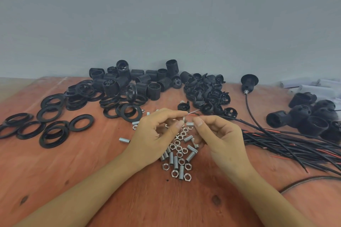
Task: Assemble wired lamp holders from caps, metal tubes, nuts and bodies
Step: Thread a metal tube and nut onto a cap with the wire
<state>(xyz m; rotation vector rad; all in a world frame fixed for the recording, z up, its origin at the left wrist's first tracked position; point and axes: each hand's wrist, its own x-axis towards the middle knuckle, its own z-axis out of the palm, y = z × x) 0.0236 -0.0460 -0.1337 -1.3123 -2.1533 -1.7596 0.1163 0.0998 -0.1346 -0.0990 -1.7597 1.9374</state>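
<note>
The work is looking early for this piece. The left hand point(156, 131) is pinching what looks like the stripped end of a black wire point(212, 116) between thumb and forefinger, and the right hand point(219, 134) is pinching a threaded metal tube point(190, 124) just beside it. Both are hovering just above the pile of nuts and tubes point(178, 155). The tube seems to be going onto the wire, though whether it is already threaded on I cannot tell. Nut, cap and body are all left to fit.

One lamp holder point(249, 83) with its cord attached is standing far beyond the pile to the right — apparently finished. Loose caps point(206, 92) are lying just beyond the pile, threaded bodies point(132, 81) beyond it to the left, and flat black rings point(53, 127) well left of it. A thick bundle of wires point(295, 143) is spreading out right of the pile, with more black housings point(310, 116) past it. The held wire is trailing into that bundle, so tangling is the likeliest nuisance.
</note>
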